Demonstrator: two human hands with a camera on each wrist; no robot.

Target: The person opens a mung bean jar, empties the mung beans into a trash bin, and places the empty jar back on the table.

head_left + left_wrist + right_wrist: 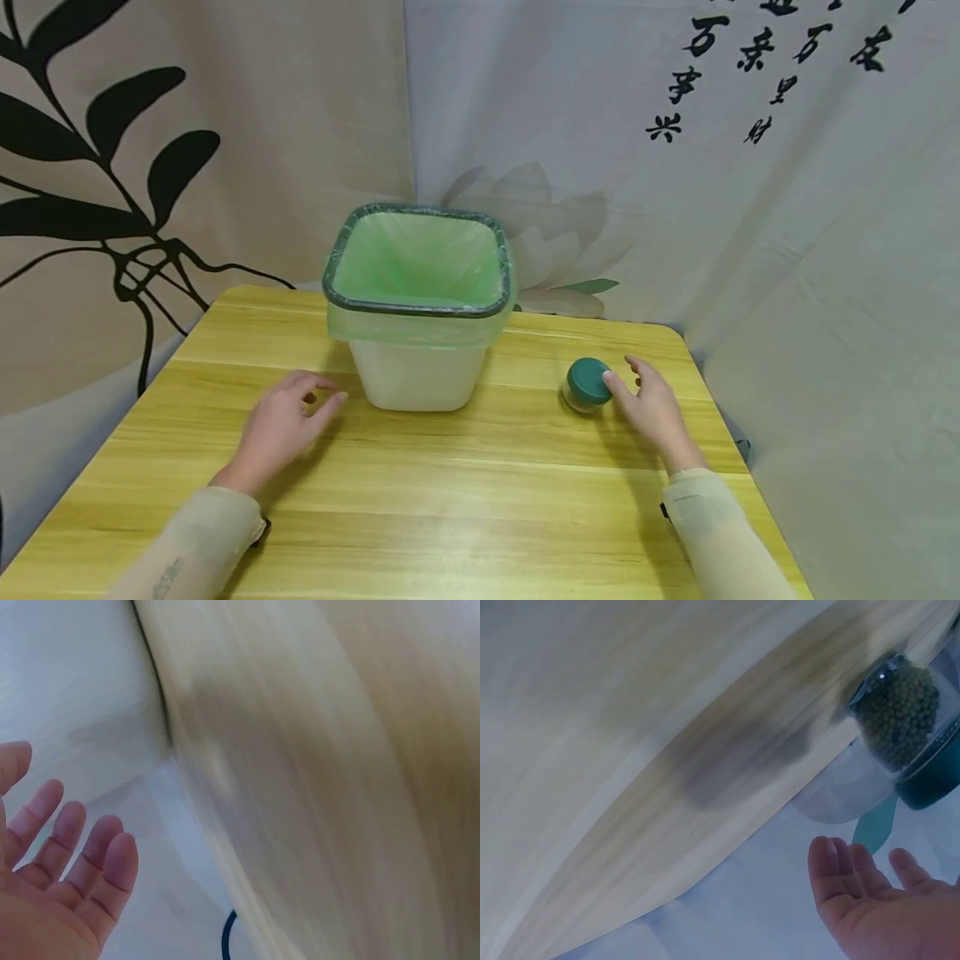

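A small jar [900, 712] with a dark green lid [588, 379] stands upright on the right part of the table. Through its clear wall, the right wrist view shows many small greenish, bead-like grains. My right hand [654, 406] is just to the right of the jar, its thumb tip overlapping the lid's edge in the head view and its fingers loosely spread. Left of the white bin [420, 379], my left hand [276, 427] hovers low over the wood with relaxed fingers and nothing in its grasp. A green bag [416, 250] lines the bin, folded over its dark rim.
The wooden table [450, 500] has its back edge against hanging cloth. A printed cloth [750, 208] with black characters and a pale lotus hangs behind the jar and bin. Another cloth with dark leaves [123, 108] covers the back left.
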